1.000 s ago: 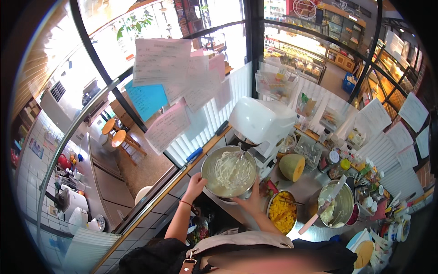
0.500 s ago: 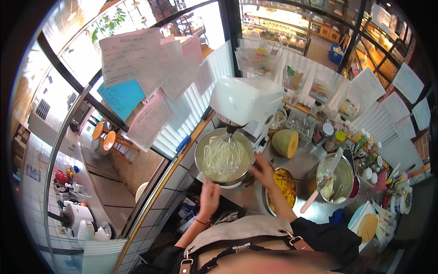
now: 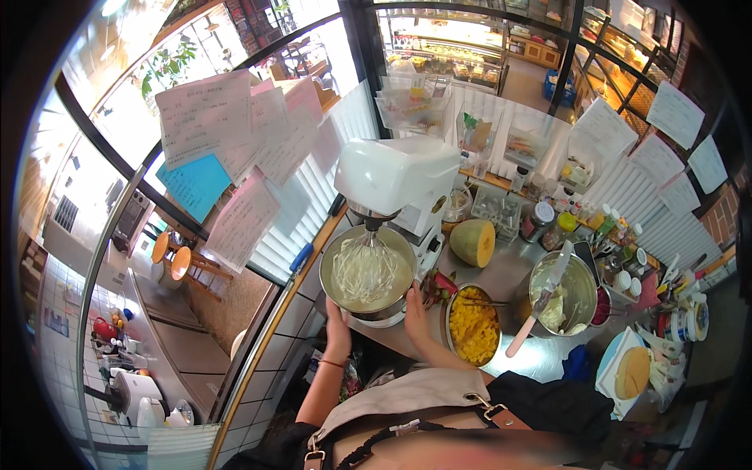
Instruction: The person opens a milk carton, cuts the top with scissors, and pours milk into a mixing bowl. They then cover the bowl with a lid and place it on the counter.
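Note:
A white stand mixer [image 3: 399,176] stands in front of me, its wire whisk [image 3: 377,249] reaching into a metal mixing bowl [image 3: 327,291]. Pale cream [image 3: 359,282] lies in the bowl and clings to the wires. My left hand [image 3: 338,333] is pressed to the bowl's lower left side, fingers pointing up along the wall. On the opposite side my right hand [image 3: 415,316] holds the bowl near its rim. The bowl sits between both palms; some fingertips are hidden against its wall.
Right of the mixer are a cut melon [image 3: 474,244], a bowl of yellow chunks [image 3: 473,324] and a metal pot [image 3: 581,295] with a pink-handled spatula [image 3: 526,329] across it. Jars [image 3: 537,221] line the back. A tiled ledge [image 3: 291,323] runs along the left.
My left hand has moved from the bowl's front to its left side. My right hand has shifted lower along the bowl's right side. The whole view has swung, moving the mixer leftward in it.

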The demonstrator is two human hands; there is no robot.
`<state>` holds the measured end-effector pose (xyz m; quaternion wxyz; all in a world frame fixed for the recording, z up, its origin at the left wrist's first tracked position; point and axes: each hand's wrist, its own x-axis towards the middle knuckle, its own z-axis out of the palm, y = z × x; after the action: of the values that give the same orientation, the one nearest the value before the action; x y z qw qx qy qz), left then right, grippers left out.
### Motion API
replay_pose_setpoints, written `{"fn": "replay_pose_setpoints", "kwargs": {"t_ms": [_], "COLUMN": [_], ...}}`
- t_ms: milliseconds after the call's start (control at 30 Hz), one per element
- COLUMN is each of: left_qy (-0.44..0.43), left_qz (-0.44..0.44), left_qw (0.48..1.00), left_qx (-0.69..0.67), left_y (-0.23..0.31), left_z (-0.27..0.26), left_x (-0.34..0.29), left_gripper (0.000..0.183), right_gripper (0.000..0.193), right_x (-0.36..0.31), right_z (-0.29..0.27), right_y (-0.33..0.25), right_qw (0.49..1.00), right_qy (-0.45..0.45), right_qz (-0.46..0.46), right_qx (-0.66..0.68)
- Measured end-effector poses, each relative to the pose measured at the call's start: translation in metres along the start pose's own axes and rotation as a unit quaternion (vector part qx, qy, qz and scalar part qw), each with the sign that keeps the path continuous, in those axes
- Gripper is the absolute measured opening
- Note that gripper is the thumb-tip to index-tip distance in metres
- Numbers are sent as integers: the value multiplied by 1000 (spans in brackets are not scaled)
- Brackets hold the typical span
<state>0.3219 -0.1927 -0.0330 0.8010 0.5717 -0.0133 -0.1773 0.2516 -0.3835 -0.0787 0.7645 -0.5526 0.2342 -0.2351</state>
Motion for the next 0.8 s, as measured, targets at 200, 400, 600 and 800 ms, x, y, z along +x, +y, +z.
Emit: {"fn": "replay_pose_setpoints", "kwargs": {"t_ms": [200,400,600,800], "left_qy": [69,57,-93,-102], "left_qz": [-121,-3,406,538], "left_qw": [990,990,819,655], "left_qx": [37,126,396,521], "left_y": [-27,49,199,233], "left_z": [5,-32,105,213], "left_x": [-46,-20,49,101], "left_gripper": [67,65,58,55], "right_gripper": [72,65,56,51], "right_x": [68,81,91,103], "right_z": [-15,-13,-24,-35], "right_y": [-2,-15,21,2], "right_qw": [993,993,991,981], "right_qy": [48,61,108,70], "right_qz": [60,102,57,35], "right_qx": [87,-16,-53,-176]}}
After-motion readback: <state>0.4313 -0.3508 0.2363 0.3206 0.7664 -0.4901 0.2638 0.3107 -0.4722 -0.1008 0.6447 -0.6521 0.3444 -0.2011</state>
